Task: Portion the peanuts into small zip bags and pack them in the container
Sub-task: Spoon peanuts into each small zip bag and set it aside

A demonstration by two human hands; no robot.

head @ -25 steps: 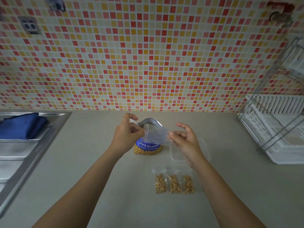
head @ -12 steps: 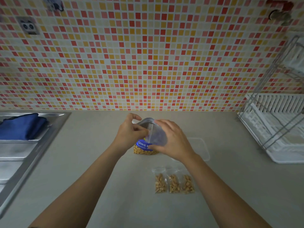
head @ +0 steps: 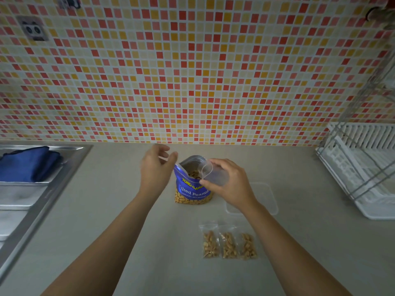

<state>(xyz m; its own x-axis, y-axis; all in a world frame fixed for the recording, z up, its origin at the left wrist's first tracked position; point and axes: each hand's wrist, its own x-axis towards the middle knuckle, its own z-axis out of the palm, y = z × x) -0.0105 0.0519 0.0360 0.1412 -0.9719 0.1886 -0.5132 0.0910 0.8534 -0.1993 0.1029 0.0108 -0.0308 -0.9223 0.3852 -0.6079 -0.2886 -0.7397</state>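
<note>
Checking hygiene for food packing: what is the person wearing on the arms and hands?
Nothing is worn that shows. Both forearms are bare to the frame's edge, with no sleeves. The left hand and right hand carry no gloves, rings, watch or bracelet.

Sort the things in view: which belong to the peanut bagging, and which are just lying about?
Job: peanut bag; empty zip bag, held by the right hand; three filled zip bags; clear container; left hand, open beside the peanut bag.
Lying about: blue cloth on the sink drainboard; white dish rack.
</note>
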